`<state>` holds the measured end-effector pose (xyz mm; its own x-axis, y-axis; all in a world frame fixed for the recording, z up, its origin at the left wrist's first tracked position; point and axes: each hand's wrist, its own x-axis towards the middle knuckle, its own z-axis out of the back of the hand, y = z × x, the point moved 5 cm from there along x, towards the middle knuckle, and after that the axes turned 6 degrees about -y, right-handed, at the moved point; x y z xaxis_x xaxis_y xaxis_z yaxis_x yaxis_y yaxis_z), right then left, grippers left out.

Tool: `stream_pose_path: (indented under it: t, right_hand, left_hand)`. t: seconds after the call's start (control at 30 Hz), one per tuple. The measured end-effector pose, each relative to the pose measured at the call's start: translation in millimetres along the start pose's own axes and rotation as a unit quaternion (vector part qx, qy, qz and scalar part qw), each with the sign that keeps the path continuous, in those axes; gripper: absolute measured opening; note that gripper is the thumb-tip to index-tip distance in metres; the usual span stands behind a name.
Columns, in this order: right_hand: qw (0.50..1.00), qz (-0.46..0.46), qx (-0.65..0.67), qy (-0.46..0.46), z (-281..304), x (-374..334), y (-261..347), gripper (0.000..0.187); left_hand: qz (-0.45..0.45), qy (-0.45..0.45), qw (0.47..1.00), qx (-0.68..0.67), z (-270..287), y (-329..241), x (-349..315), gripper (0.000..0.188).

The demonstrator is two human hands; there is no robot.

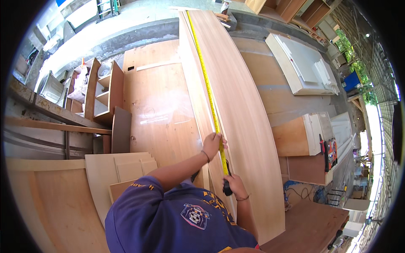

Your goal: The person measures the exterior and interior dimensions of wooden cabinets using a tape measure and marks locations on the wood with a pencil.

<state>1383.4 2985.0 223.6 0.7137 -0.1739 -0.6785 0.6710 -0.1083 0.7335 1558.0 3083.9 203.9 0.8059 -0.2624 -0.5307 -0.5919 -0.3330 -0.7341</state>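
A yellow tape measure blade (207, 80) runs lengthwise along a long, pale wood-grain board (240, 84), from its far end back toward me. My left hand (213, 145) is closed around the blade partway along, the fingers pinching it near the board's left side. Closer to my body, my right hand (236, 186) grips the black tape measure case (228, 185), from which the blade comes out. Narrow strips (194, 84) of the same pale wood lie along the board's left edge, beside the blade.
A wide wood panel (160, 101) lies left of the board. Open shelf boxes (105, 90) stand farther left, with stacked panels (126, 168) nearer me. On the right are a box of white sheets (303, 63), a wooden cabinet (295, 135) and a red-and-black tool case (331, 154).
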Motion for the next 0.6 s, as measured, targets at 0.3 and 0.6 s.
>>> stream_pose_path:
  t: [0.3, 0.6]
  right_hand:
    - [0.997, -0.062, 0.005, -0.039, 26, -62, -63, 0.024]
    - [0.998, -0.029, -0.039, -0.048, 42, -5, -11, 0.023]
  left_hand:
    - [-0.032, -0.044, 0.998, 0.01, 4, -121, 157, 0.018]
    - [0.003, -0.063, 0.997, 0.038, 4, -147, 210, 0.017]
